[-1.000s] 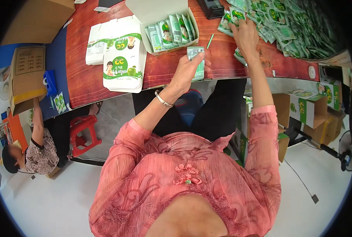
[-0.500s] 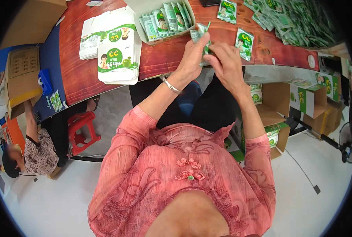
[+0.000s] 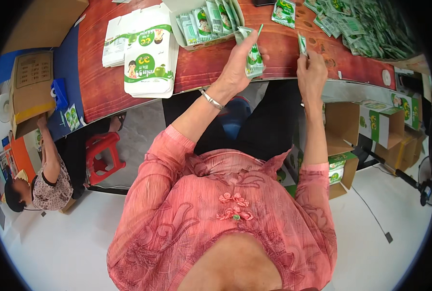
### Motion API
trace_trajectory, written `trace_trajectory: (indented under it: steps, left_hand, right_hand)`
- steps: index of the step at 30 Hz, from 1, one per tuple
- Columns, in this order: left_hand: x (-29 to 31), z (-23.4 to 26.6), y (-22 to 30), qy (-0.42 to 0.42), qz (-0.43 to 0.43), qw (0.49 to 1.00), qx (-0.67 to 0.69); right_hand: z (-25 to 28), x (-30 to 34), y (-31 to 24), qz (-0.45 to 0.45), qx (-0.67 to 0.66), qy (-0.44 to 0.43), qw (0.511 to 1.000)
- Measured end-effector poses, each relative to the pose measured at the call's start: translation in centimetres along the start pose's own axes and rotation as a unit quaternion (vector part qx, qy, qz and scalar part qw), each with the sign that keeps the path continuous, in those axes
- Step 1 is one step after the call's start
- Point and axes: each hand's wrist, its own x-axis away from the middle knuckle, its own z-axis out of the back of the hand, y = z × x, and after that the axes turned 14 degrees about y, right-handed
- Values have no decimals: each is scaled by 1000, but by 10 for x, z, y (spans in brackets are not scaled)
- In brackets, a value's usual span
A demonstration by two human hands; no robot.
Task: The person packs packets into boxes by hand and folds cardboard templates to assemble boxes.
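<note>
My left hand (image 3: 236, 72) is closed around several green-and-white sachets (image 3: 254, 62), held upright near the table's front edge. To the right, my right hand (image 3: 313, 77) pinches a single sachet (image 3: 302, 45), seen nearly edge-on, between thumb and fingers. Just beyond my left hand stands an open white carton (image 3: 211, 42) with sachets in a row inside. Flat printed cartons (image 3: 150, 68) lie stacked left of it. One loose sachet (image 3: 283, 13) rests on the table ahead of my right hand, and a large heap of sachets (image 3: 366, 34) covers the far right.
The red wood-patterned table (image 3: 99, 92) curves around me. At the left, another person (image 3: 51, 179) reaches toward a brown cardboard box (image 3: 31, 87) beside a blue tape dispenser (image 3: 60, 94). A red stool (image 3: 104, 157) stands below. Open cardboard boxes (image 3: 342, 123) sit under the table's right side.
My right hand has moved away from my left and picked up the sachet that lay on the table to the right. My left hand still holds its sachets.
</note>
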Motion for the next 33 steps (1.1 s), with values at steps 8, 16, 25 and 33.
trace_trajectory:
  steps: [8,16,25,33]
  left_hand:
    - [-9,-6,-11,-49,-74,996,-14]
    - [0,-10,-10,-28,-25,999,0]
    - [2,-7,-1,-28,15,999,23]
    - [-8,-16,-9,-19,-78,995,64]
  right_hand:
    - [20,-9,-68,29,-303,-96,948]
    - [-67,-74,-6,-1,36,47,998]
    - [-72,-63,18,-143,-201,-81,966]
    - [9,-38,-21,-187,-408,-294,844]
